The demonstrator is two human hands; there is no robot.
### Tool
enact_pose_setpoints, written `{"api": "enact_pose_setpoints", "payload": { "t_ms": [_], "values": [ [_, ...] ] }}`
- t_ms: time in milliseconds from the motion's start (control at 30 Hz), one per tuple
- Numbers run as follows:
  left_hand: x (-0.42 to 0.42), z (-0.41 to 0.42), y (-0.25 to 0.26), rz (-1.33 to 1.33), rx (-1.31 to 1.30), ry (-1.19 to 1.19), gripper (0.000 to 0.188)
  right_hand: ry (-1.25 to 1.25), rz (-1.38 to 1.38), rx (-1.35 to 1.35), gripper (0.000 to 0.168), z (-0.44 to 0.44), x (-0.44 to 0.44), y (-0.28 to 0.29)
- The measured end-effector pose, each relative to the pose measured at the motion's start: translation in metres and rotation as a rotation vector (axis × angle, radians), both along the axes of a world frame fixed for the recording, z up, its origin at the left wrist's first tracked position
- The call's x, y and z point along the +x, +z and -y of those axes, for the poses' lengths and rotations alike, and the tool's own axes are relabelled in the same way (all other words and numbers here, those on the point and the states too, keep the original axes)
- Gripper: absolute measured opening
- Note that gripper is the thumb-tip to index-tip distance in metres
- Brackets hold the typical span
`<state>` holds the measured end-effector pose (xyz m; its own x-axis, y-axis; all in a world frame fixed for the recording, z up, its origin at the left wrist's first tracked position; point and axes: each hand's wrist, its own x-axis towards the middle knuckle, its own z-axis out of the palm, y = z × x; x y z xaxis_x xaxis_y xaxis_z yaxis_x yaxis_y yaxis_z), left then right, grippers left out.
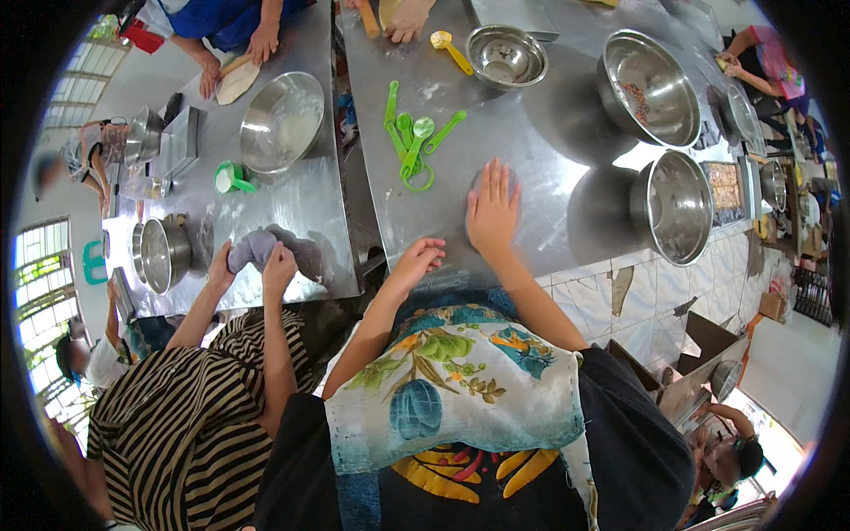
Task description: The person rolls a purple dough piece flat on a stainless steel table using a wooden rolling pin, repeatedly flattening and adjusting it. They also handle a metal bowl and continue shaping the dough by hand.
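Note:
My right hand [493, 209] lies palm down on the steel table [425, 219], fingers straight and pointing away from me. Whether anything is beneath the palm cannot be told. To its left, my left hand [418, 262] hovers by the table's near edge, fingers loosely curled and holding nothing. Beyond my hands lie green measuring spoons [417, 136] on a ring, with a yellow measuring spoon [451, 52] farther off. A steel bowl [507, 58] stands past them. On the right are a steel bowl [674, 206] and a larger one [651, 89] with small reddish bits inside.
At the left table, a co-worker in a striped top [192, 411] handles purple dough [254, 249]. That table also bears a large bowl [283, 123] and a green measuring cup [230, 178]. Across from me, other people's hands work dough. A gap runs between the tables.

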<state>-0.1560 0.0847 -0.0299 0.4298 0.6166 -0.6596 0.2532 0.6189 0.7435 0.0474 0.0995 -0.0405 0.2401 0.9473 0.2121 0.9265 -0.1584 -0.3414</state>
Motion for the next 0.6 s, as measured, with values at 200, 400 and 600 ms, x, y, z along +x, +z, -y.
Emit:
{"api": "enact_pose_setpoints", "payload": {
  "t_ms": [200,400,600],
  "values": [
    [-0.004,0.004,0.001,-0.018,0.001,0.004,0.031,0.064,0.033,-0.083,0.064,0.023,-0.007,-0.04],
    [0.009,0.005,-0.029,-0.032,0.241,0.061,0.029,-0.019,-0.366,0.156,0.047,0.029,0.038,-0.028],
    [0.092,-0.03,-0.01,-0.338,1.042,-0.007,0.032,-0.369,-0.776,0.176,0.019,0.016,0.125,-0.005]
  ]
}}
